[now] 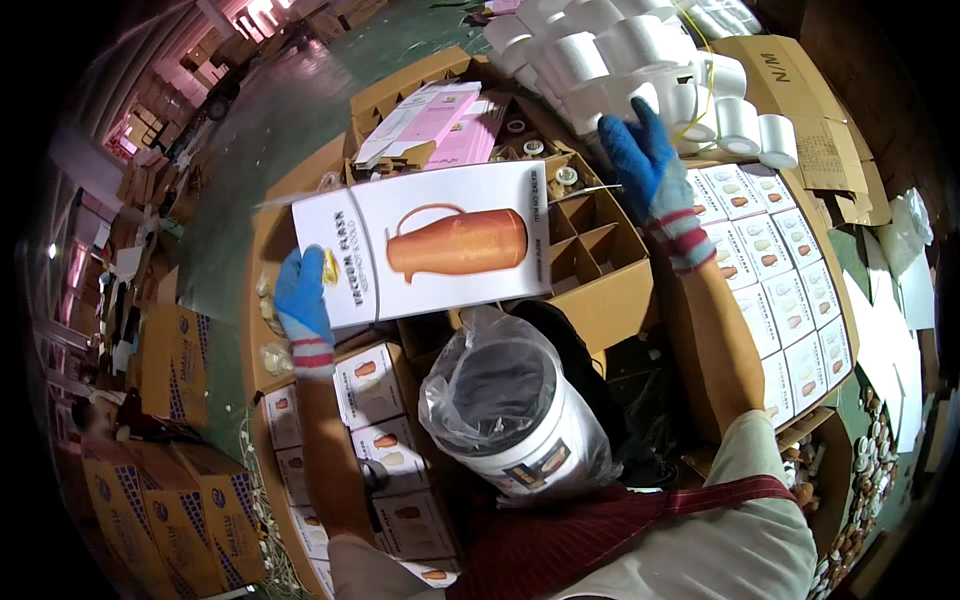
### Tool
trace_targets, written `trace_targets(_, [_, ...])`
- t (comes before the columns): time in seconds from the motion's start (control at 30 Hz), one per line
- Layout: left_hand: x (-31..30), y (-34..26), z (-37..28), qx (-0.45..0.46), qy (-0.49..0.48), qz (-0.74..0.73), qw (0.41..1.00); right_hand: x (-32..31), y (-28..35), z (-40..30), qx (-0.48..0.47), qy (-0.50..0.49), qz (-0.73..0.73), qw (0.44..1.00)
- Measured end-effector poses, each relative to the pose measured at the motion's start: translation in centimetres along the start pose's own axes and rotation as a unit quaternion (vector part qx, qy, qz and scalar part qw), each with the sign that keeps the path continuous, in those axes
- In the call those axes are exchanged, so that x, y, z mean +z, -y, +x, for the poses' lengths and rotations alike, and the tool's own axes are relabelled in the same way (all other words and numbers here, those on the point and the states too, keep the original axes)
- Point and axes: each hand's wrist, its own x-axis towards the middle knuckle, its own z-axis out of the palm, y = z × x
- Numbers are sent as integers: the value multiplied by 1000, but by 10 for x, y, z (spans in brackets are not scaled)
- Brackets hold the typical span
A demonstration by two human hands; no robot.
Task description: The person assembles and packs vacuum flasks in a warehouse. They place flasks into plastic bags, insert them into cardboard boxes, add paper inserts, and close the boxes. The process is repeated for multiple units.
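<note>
My left hand [304, 292], in a blue-coated knit glove, grips the left end of a stack of flat white cartons [457, 240] printed with an orange vacuum flask. A dark strap runs around the stack near that end. My right hand [641, 161], gloved the same way, is raised with its fingers apart, close to a heap of white foam cylinders [581, 60]. Nothing shows in its grasp. A thin pale strip [585, 193] sticks out between the stack and this hand. Below the stack, a white tub [525, 457] in a clear plastic bag leans near my lap.
Behind the stack, a divided cardboard box [600, 300] holds pink and white printed sheets [427, 124] and several capped pieces. Rows of flask boxes [772, 285] stand at right, more [386, 442] at lower left. Brown cartons [165, 517] sit left; loose caps [862, 495] cover the right floor.
</note>
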Motion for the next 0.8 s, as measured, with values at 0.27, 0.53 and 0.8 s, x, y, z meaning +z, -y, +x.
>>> trace_targets(0.27, [126,-104,-73,426,284,410,755,68,62,-35,-122,74,-206,968])
trace_targets(0.53, [54,-27,-236,186,214,177,943,30,-34,-95,-152,34,-146,977])
trace_targets(0.8, [61,20,-275,114,117,63,985,-10,-36,-184,-227,265,-233,908])
